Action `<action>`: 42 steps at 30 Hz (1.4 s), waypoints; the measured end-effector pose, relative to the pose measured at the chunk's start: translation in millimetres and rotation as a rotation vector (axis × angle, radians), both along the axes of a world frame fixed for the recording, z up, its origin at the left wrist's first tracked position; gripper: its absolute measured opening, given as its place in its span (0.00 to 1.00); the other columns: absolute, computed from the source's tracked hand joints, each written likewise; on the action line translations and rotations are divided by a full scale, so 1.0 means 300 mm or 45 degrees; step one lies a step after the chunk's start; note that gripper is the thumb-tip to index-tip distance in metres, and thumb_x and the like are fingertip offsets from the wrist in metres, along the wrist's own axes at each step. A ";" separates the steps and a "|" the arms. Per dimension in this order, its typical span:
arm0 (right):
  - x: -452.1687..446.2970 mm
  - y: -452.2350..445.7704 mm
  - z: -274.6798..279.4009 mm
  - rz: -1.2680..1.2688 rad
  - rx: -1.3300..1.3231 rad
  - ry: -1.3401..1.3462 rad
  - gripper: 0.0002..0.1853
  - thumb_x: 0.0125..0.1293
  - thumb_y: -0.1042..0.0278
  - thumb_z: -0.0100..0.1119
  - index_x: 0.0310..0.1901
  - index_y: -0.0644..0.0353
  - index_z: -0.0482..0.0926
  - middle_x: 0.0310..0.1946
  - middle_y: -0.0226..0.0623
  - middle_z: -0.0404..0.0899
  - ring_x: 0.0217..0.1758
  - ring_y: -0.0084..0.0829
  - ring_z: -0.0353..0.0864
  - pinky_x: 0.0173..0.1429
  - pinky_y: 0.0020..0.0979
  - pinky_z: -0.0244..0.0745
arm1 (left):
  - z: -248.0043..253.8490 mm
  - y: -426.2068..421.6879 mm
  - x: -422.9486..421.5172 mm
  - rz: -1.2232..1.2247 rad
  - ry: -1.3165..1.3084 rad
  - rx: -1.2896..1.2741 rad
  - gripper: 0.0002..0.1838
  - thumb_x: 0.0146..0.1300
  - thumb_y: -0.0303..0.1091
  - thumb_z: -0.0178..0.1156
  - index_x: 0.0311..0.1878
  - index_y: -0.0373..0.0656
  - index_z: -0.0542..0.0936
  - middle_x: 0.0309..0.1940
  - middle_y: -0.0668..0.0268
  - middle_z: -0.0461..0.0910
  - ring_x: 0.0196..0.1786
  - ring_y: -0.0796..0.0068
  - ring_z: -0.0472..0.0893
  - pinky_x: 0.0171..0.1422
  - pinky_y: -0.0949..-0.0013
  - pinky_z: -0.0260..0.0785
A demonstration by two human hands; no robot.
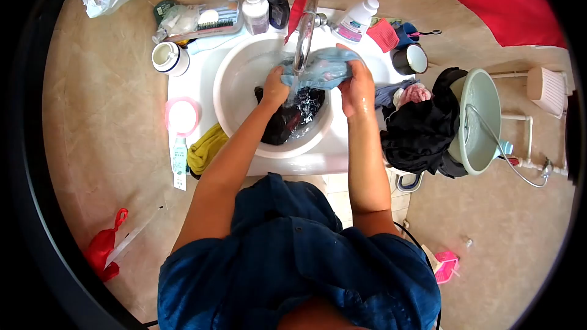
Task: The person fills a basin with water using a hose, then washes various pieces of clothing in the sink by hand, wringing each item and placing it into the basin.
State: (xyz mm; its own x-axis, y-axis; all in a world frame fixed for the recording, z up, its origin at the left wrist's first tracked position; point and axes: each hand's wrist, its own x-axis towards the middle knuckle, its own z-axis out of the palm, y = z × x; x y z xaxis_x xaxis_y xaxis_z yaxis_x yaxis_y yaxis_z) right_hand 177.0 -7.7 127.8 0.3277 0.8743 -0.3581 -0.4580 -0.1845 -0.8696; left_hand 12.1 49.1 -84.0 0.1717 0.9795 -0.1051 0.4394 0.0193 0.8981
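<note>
A wet light-blue cloth [323, 68] is stretched between my two hands, below the metal faucet [304, 36]. My left hand [276, 87] grips the cloth's left end; my right hand [356, 88] has its fingers closed around the right end. Water runs from the spout onto the cloth. Under it, a white round basin [223, 119] sits in the sink with dark wet fabric [287, 123] lying in water. What kind of garment the blue cloth is, I cannot tell.
Behind the basin stand a pump bottle [255, 9], a dark bottle [279, 10] and a white bottle [356, 20]. A dark mug [411, 60] is at right. Black clothes [419, 128] hang beside a pale green basin [483, 122]. A yellow-green cloth [206, 148] lies left.
</note>
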 end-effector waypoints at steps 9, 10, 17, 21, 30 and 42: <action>-0.135 -0.115 -0.655 0.102 -0.016 1.238 0.21 0.76 0.58 0.40 0.63 0.57 0.70 0.60 0.35 0.74 0.62 0.37 0.74 0.65 0.40 0.70 | 0.347 -0.259 0.158 -0.506 -0.181 0.446 0.10 0.47 0.30 0.61 0.32 0.34 0.79 0.53 0.54 0.78 0.59 0.53 0.74 0.66 0.57 0.64; -0.147 -0.125 -0.654 0.094 0.106 1.279 0.21 0.75 0.57 0.41 0.63 0.57 0.71 0.59 0.36 0.75 0.61 0.37 0.74 0.65 0.40 0.70 | 0.355 -0.300 0.161 -0.572 -0.141 0.465 0.10 0.48 0.30 0.61 0.32 0.34 0.78 0.53 0.55 0.78 0.60 0.54 0.74 0.68 0.55 0.62; -0.228 -0.064 -0.654 -0.054 0.544 1.703 0.20 0.74 0.57 0.45 0.60 0.58 0.72 0.56 0.39 0.78 0.58 0.39 0.78 0.66 0.40 0.72 | 0.251 -0.191 0.100 -0.352 0.108 0.685 0.09 0.49 0.31 0.63 0.30 0.36 0.78 0.54 0.54 0.78 0.62 0.52 0.73 0.71 0.45 0.54; -0.223 -0.041 -0.563 0.055 -0.313 0.971 0.19 0.76 0.56 0.42 0.60 0.55 0.73 0.55 0.36 0.79 0.55 0.33 0.80 0.62 0.35 0.75 | 0.153 -0.042 0.068 -0.049 0.238 0.312 0.14 0.52 0.31 0.61 0.42 0.36 0.81 0.58 0.51 0.74 0.62 0.51 0.72 0.73 0.44 0.50; -0.179 -0.034 -0.719 0.119 -0.110 0.387 0.20 0.73 0.56 0.47 0.59 0.58 0.73 0.47 0.35 0.81 0.49 0.34 0.81 0.54 0.37 0.78 | 0.137 -0.086 0.049 -0.072 0.282 0.311 0.25 0.48 0.29 0.66 0.52 0.31 0.76 0.55 0.45 0.74 0.61 0.44 0.71 0.69 0.51 0.59; -0.142 -0.032 -0.695 0.478 -0.065 -1.423 0.36 0.56 0.83 0.56 0.68 0.64 0.61 0.58 0.55 0.66 0.63 0.58 0.65 0.69 0.44 0.62 | 0.100 -0.087 -0.081 -0.704 1.049 0.201 0.32 0.55 0.44 0.65 0.61 0.40 0.70 0.75 0.52 0.54 0.79 0.51 0.48 0.78 0.40 0.42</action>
